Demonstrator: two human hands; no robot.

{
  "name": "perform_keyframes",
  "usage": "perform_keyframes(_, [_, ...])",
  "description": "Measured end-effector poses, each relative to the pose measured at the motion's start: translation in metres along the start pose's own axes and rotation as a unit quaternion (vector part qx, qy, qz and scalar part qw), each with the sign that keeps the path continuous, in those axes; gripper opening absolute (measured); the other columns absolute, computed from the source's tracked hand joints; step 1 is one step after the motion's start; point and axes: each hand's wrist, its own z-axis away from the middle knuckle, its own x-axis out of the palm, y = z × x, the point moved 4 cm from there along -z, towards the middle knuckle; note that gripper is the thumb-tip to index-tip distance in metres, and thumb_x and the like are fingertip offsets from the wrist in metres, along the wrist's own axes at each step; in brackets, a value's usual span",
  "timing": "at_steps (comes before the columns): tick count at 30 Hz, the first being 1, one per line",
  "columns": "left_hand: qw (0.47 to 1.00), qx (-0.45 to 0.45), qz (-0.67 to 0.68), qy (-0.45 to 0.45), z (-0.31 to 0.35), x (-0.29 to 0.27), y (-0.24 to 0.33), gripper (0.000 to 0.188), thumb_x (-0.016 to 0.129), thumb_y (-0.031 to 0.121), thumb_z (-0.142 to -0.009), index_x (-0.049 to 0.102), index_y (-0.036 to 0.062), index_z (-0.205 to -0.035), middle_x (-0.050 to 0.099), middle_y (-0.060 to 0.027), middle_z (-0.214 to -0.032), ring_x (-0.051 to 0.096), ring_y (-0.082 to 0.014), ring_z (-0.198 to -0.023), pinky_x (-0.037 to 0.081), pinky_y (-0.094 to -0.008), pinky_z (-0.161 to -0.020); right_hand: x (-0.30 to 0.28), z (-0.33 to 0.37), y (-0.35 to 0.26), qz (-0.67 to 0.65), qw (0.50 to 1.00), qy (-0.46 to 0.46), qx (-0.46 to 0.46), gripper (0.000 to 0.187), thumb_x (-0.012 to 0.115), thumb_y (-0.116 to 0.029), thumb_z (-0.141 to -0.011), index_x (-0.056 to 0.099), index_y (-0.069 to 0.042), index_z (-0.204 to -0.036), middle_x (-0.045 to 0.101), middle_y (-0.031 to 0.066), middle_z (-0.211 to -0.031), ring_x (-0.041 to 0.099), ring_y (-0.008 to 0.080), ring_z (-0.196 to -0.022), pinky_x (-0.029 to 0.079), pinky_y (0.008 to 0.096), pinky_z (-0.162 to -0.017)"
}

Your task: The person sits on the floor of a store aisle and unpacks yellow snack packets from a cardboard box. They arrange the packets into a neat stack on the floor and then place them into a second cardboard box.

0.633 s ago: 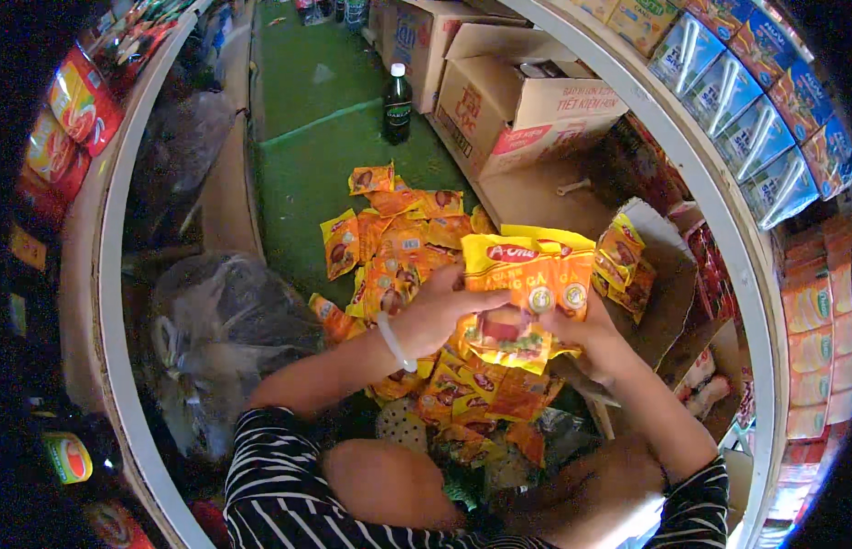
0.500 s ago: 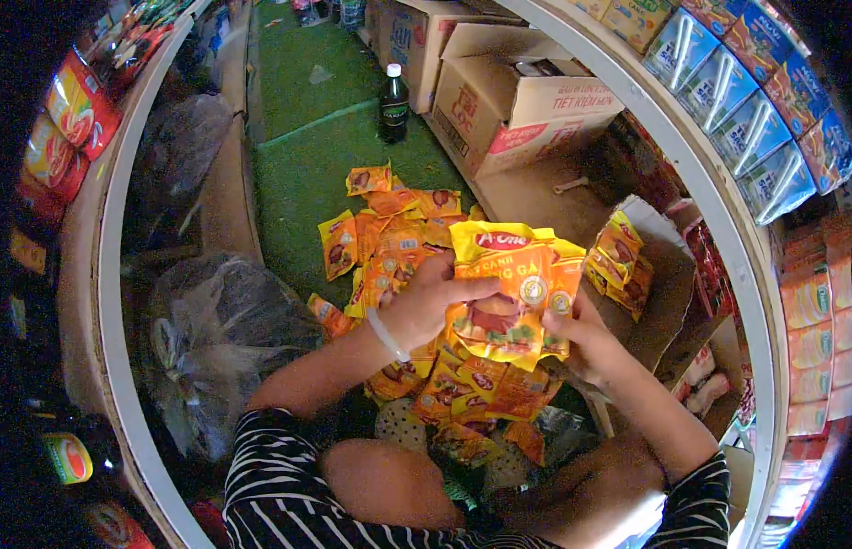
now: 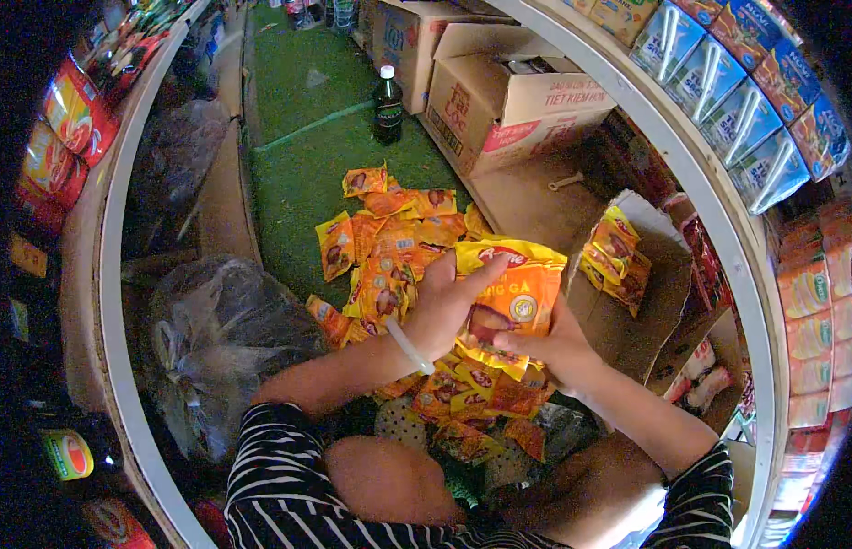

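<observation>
Gripping an orange-and-yellow seasoning sachet (image 3: 534,285), maybe a stack, with left hand (image 3: 444,316) and right hand (image 3: 559,352), just above the loose sachet pile (image 3: 389,242). Only spotting a few sachets (image 3: 616,254) in the open carton (image 3: 659,293); probably nowhere near done, with loads loose on the green mat (image 3: 302,188).

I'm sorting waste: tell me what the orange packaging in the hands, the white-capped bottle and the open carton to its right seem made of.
Orange packaging: likely glossy printed plastic film, perhaps foil-lined; it shines and creases.
Bottle: smooth, probably plastic, though its dark body could be glass.
Open carton: apparently matt cardboard, judging by its brown surface and folded flaps.
</observation>
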Motion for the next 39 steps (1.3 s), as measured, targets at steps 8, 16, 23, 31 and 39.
perform_keyframes(8, [0.994,0.102,-0.040,0.011,-0.003,0.005,-0.007,0.045,0.062,0.027,-0.087,0.044,0.0004,-0.118,0.056,-0.0114,-0.109,0.055,-0.0173,-0.102,0.048,-0.0299,-0.085,-0.007,-0.002,0.002,-0.063,0.996,0.007,-0.055,0.068,0.069,0.008,-0.071,0.033,-0.008,-0.127,0.056,0.0085,-0.111,0.061,0.0181,-0.093,0.052,0.0303,-0.078])
perform_keyframes(16, [0.998,0.052,-0.023,-0.025,0.001,0.015,-0.005,0.041,0.069,0.011,-0.081,0.046,0.0010,-0.114,0.059,-0.0067,-0.105,0.058,-0.0146,-0.095,0.049,-0.0282,-0.083,-0.005,-0.004,0.009,-0.129,0.990,0.014,0.059,0.055,0.069,-0.013,-0.080,0.039,-0.007,-0.125,0.057,0.0080,-0.113,0.058,0.0181,-0.099,0.048,0.0322,-0.086])
perform_keyframes(23, [0.999,0.030,0.005,-0.025,0.001,0.012,-0.018,0.041,0.058,0.026,-0.089,0.045,0.0028,-0.120,0.055,-0.0064,-0.115,0.056,-0.0157,-0.103,0.048,-0.0306,-0.086,-0.009,-0.001,-0.004,-0.131,0.991,0.022,-0.002,0.051,0.068,-0.012,-0.082,0.040,-0.006,-0.124,0.057,0.0073,-0.113,0.058,0.0174,-0.100,0.049,0.0313,-0.084])
perform_keyframes(31, [0.997,-0.051,-0.017,-0.055,-0.011,0.029,-0.017,0.046,0.040,0.030,-0.096,0.029,0.0130,-0.137,0.046,-0.0137,-0.128,0.051,-0.0246,-0.112,0.044,-0.0386,-0.092,-0.051,-0.011,-0.009,0.107,0.979,0.147,-0.092,0.059,0.069,-0.030,-0.081,0.040,-0.002,-0.124,0.061,0.0099,-0.106,0.060,0.0170,-0.091,0.050,0.0293,-0.079])
perform_keyframes(39, [0.980,-0.078,-0.138,-0.121,-0.014,-0.002,-0.003,0.063,0.043,0.047,-0.092,0.021,0.0138,-0.141,0.048,-0.0154,-0.125,0.054,-0.0296,-0.109,0.043,-0.0421,-0.088,-0.336,-0.012,-0.024,0.112,0.943,0.311,-0.036,0.053,0.061,-0.034,-0.084,0.045,-0.001,-0.121,0.063,0.0151,-0.097,0.066,0.0239,-0.068,0.057,0.0340,-0.051])
